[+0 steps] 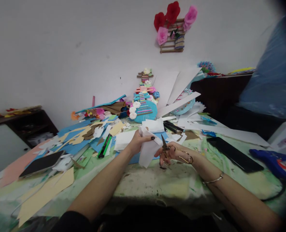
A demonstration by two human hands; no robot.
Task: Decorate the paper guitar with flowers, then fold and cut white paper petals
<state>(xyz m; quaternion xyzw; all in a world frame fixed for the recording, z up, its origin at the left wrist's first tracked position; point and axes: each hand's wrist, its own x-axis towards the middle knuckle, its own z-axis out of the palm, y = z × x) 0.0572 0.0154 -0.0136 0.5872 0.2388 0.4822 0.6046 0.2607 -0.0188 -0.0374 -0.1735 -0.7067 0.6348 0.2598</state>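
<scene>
My left hand (pixel 138 140) is closed on a sheet of white paper (pixel 148 150), thumb on top, above the front middle of the table. Part of the sheet hangs down below my fingers. My right hand (pixel 168 154) grips a pair of scissors (pixel 165 148) with gold-coloured handles, the blades pointing up and away from me. The scissors are just right of the paper's edge; whether the blades touch it I cannot tell. Behind the hands lie more white paper (pixel 126 140) and a blue sheet (pixel 135 158).
A green utility knife (pixel 105 146) lies left among paper scraps. Black pens (pixel 170 126) lie behind my hands. To the right are a black phone (pixel 234 154) and a blue glue gun (pixel 274 162); a dark tablet-like device (pixel 41 163) is at left. Paper-flower crafts (pixel 146 111) stand against the wall.
</scene>
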